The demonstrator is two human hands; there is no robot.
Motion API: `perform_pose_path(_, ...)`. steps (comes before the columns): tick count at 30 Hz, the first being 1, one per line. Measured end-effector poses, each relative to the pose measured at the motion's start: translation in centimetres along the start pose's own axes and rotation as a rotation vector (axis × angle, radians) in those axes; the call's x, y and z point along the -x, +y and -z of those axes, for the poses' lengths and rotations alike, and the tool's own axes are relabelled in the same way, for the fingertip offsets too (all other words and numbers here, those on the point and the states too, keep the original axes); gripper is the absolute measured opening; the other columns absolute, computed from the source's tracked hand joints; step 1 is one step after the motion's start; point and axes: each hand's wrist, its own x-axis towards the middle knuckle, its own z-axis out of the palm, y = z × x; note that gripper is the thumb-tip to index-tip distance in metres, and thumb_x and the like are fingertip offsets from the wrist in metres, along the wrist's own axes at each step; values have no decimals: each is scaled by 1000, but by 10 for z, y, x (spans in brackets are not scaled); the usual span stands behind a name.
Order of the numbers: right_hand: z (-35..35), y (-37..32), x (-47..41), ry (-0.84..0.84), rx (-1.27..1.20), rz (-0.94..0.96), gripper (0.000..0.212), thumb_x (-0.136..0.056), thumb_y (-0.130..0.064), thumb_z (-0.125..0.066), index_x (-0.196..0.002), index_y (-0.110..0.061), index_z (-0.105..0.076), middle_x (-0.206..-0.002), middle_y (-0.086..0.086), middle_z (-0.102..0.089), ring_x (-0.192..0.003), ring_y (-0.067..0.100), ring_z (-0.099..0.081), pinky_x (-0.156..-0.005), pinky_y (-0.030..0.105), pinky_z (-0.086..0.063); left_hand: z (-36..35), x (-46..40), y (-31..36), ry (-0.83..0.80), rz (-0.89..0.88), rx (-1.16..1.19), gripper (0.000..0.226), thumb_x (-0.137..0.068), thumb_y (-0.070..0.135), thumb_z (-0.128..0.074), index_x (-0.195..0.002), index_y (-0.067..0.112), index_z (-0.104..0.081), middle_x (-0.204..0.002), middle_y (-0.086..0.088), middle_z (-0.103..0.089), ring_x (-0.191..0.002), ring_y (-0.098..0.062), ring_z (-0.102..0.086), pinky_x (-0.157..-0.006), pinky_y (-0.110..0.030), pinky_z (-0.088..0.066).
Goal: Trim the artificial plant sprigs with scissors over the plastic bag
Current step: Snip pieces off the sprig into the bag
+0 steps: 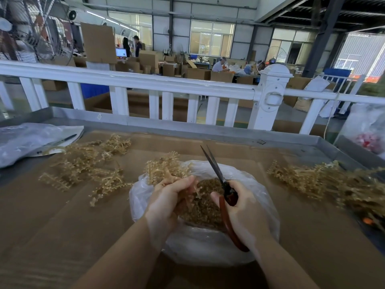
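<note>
over the near centre of the cardboard-covered table [291,236]: 1 plastic bag [264,197], mouth open upward, part filled with tan cuttings.

left hand [166,197]: fingers curled round 1 sprig [164,168], its beaded head standing up at the far left rim of the bag, its stem end pointing toward the scissors.

right hand [242,211]: closed round the red handles of the scissors [220,180]; blades only slightly parted, tips pointing up and far, not yet on the stem.

left of the bag: loose sprig pile [87,165], spread flat. right of the bag: larger heap [325,182], running off the table edge. which pile is trimmed cannot be told.

far left: second clear bag [25,142], lying flat.

risks, as judged:
- left fingertips lie close to where the blades would bite; a hurried cut could nick them.
- a cut made beyond the rim would drop offcuts on the cardboard.
- a slack grip could let the whole sprig fall in with the waste.
- thin bag film beside the blades may be snagged.
</note>
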Motion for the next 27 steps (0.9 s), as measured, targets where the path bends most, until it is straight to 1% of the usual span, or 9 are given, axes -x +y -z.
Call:
perform_pose_path(3,5,-3,0,6,18,-2,14,-85,-49,-63,-89,-38,-55,-72,-23,-60,-72,-5,-57,-57,9,-37,-2,-2,0,-19,-12,86,42,-58,6,-74,-98,2,-61,-72,-8,-70,-55,-14,-67,-45,-22,-53)
perform_pose_path(7,15,-11,5,-41,82,107,21,-88,-45,-61,-74,-37,-47,-75,-51,-47,-77,-25,-46,-67,-5,-30,-2,-6,0,-34,-12,211,37,-60,-3,-67,-96,6,-63,-75,-9,-73,-65,-15,-71,-60,-25,-58)
perform_pose_path(9,15,-11,6,-81,71,118,24,-89,-43,-61,-72,-34,-47,-72,-44,-51,-72,-20,-49,-66,-2,-33,-3,-8,0,-28,-5,262,36,-65,-9,-65,-99,4,-62,-74,-10,-72,-65,-17,-71,-63,-27,-59)
perform_pose_path(11,14,-9,7,-128,31,113,22,-88,-44,-60,-74,-30,-49,-66,-20,-58,-66,-9,-53,-62,4,-37,-4,-10,-1,-10,13,307,30,-73,-11,-62,-99,3,-62,-71,-9,-72,-63,-16,-71,-59,-27,-59)
perform_pose_path(13,12,-8,9,-161,32,119,21,-88,-47,-58,-79,-30,-51,-65,-8,-57,-68,-3,-54,-63,7,-38,-6,-11,0,13,32,329,23,-78,-11,-61,-96,3,-62,-69,-8,-71,-63,-16,-70,-54,-24,-58)
perform_pose_path(18,11,-4,12,-181,165,163,26,-85,-58,-52,-86,-32,-50,-71,-10,-54,-72,1,-51,-60,15,-33,-7,-10,1,45,51,363,33,-83,-9,-59,-114,1,-58,-89,-13,-69,-79,-20,-68,-57,-25,-59)
perform_pose_path(21,10,-5,12,-179,204,182,27,-85,-60,-49,-90,-34,-51,-73,-11,-53,-76,0,-49,-60,14,-31,-8,-8,1,54,50,335,36,-83,-10,-58,-118,0,-57,-82,-13,-70,-65,-18,-70,-53,-24,-58)
perform_pose_path(25,11,-7,11,-175,245,212,28,-86,-61,-47,-93,-34,-51,-76,-11,-53,-77,0,-49,-60,13,-32,-9,-7,0,47,41,273,40,-84,-11,-56,-123,-5,-55,-89,-14,-67,-78,-20,-66,-57,-24,-59)
perform_pose_path(27,11,-8,11,-177,259,216,30,-86,-61,-47,-93,-33,-51,-76,-11,-54,-77,0,-49,-60,12,-32,-8,-7,0,49,36,253,39,-83,-12,-57,-122,-5,-56,-83,-13,-68,-76,-19,-66,-54,-22,-58)
